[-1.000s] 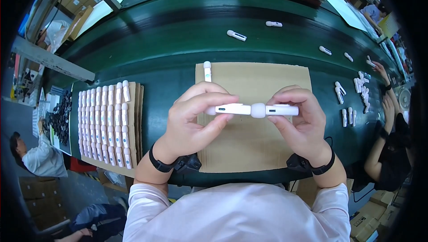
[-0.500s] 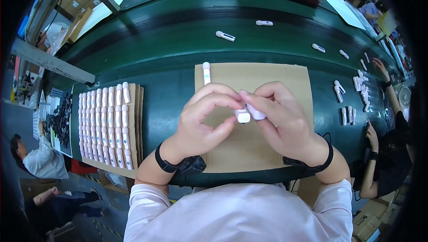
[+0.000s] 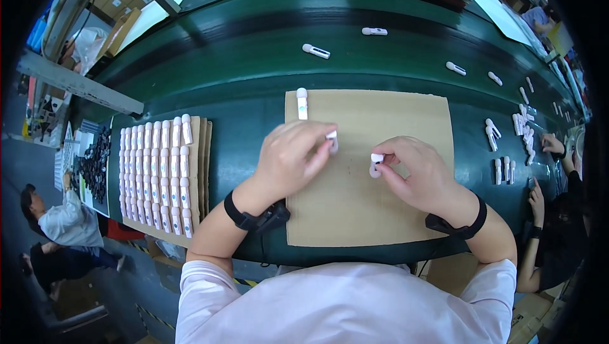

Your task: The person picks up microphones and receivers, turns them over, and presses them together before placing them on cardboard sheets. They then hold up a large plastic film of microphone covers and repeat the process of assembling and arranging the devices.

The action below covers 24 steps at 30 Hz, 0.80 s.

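Over the sheet of brown cardboard point(image 3: 361, 223), my two hands are apart, each pinching a small part. My left hand point(image 3: 292, 154) grips a short pale pink and white piece point(image 3: 333, 143) between thumb and fingers. Between the thumb and fingers of my right hand point(image 3: 412, 169) is another pale pink piece point(image 3: 375, 168) with a white end and a dark spot. The exact form of both pieces is partly hidden by my fingers. A whole pale pink handheld device point(image 3: 302, 104) with a rounded head lies at the cardboard's far left corner, just beyond my left hand.
At left, rows of similar devices point(image 3: 152, 173) cover stacked cardboard point(image 3: 203, 179), with black parts point(image 3: 95, 166) beyond. Several devices lie on the green belt point(image 3: 254, 46) at the back. More devices point(image 3: 505, 171) lie at right, near a co-worker's hand point(image 3: 537, 201).
My hands were together around the pale pink parts; now they are apart, with a piece in each. The left has drawn back slightly left, the right has lowered.
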Tool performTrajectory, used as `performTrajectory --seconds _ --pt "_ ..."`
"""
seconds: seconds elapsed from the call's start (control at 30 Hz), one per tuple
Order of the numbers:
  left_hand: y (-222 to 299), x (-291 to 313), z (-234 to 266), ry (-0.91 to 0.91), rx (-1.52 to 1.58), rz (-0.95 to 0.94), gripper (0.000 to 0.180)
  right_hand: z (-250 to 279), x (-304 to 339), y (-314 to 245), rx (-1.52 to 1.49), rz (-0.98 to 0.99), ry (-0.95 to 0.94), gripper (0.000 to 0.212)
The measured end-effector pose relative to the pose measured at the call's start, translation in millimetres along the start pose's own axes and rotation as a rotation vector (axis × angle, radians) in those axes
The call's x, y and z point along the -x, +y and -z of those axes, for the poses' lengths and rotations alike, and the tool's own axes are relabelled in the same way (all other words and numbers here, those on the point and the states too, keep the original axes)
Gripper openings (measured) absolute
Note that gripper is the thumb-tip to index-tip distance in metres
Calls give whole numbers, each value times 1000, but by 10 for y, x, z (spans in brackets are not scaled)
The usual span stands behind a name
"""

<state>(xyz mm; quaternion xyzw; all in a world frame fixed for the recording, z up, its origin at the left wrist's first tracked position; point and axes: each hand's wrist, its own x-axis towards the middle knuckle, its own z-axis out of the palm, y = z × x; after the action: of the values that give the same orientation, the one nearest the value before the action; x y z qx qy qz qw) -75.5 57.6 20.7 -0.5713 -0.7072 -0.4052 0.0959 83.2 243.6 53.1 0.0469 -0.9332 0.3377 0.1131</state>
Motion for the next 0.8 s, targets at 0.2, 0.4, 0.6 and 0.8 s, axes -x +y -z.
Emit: performTrajectory --seconds 0.2,0.4,0.6,0.8 --pt "-279 -140 -151 -12 -298 -177 16 -107 42 161 100 36 -33 18" --pt "-228 -96 -198 -215 -395 -198 7 -104 93 217 126 24 -136 17" --pt "-284 -107 -238 -232 -402 -169 6 -96 101 215 121 20 -143 17" --pt "-399 -156 -316 -132 -431 -150 8 -98 97 224 121 5 -152 18"
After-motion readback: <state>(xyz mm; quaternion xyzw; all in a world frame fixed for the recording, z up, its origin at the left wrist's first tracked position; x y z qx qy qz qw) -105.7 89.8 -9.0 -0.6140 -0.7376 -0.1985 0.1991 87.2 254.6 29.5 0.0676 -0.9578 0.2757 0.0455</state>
